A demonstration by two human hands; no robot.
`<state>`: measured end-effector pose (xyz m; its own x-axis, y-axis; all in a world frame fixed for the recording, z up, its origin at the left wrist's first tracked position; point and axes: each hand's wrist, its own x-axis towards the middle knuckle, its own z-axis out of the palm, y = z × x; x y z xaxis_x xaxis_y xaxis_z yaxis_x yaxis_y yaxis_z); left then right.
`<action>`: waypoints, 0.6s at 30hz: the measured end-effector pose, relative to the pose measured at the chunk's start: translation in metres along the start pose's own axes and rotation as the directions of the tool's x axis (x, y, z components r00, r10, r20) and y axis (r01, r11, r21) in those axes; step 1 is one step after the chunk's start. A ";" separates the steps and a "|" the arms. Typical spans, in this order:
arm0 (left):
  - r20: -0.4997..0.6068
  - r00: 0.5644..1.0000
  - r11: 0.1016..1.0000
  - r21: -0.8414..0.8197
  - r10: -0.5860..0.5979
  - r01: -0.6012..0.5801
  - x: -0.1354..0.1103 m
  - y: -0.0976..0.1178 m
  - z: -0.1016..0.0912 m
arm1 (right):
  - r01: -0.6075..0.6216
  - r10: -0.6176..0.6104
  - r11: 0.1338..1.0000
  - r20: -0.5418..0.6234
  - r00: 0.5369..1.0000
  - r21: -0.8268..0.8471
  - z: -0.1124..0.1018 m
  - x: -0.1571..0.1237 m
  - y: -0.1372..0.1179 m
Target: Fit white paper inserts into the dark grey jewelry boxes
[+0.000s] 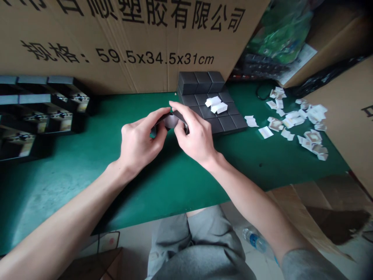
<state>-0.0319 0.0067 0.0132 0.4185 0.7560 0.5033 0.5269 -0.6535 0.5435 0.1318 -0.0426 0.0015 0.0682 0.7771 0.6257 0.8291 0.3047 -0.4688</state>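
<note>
Near the stacked dark boxes [201, 82], at their left front, the left hand [142, 136] and right hand [194, 134] pinch opposite sides of a small dark box [171, 121]; probably light, fairly stiff, best held by its side walls.

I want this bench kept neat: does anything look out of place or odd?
Yes. Small white paper-like pieces lie scattered across the right side of the green tabletop, looking like litter beside the neat rows of dark grey square boxes. Some folded white pieces also lie on top of those boxes.
</note>
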 end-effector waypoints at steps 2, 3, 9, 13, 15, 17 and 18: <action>-0.007 1.000 0.999 0.037 0.004 -0.003 0.000 0.000 0.000 | 0.000 0.000 1.000 0.006 1.000 -0.001 0.000 0.000 0.000; -0.010 1.000 0.999 0.048 0.006 -0.005 0.000 0.000 0.000 | -0.006 0.006 1.000 0.010 1.000 -0.002 -0.001 0.000 -0.001; 0.009 0.999 0.999 0.000 -0.045 0.045 0.001 0.003 -0.004 | -0.058 0.058 0.998 0.028 0.998 0.012 -0.001 0.000 -0.003; 0.059 0.976 0.936 -0.277 -0.208 0.216 0.003 0.005 -0.003 | -0.066 0.065 0.996 0.024 0.998 0.059 -0.004 0.001 -0.007; 0.135 0.937 0.787 -0.511 -0.322 0.345 0.006 0.005 -0.001 | -0.073 0.072 0.994 0.006 0.997 0.083 -0.005 0.002 -0.010; 0.248 0.879 0.540 -0.711 -0.406 0.450 0.011 0.004 0.001 | -0.082 0.084 0.991 -0.020 0.996 0.108 -0.006 0.004 -0.012; 0.302 0.852 0.416 -0.771 -0.427 0.482 0.014 0.003 0.001 | -0.088 0.092 0.990 -0.029 0.995 0.111 -0.007 0.006 -0.012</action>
<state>-0.0230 0.0152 0.0213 0.3550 0.9349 -0.0065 -0.1499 0.0638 0.9866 0.1265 -0.0458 0.0153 0.1598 0.7856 0.5978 0.7533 0.2943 -0.5882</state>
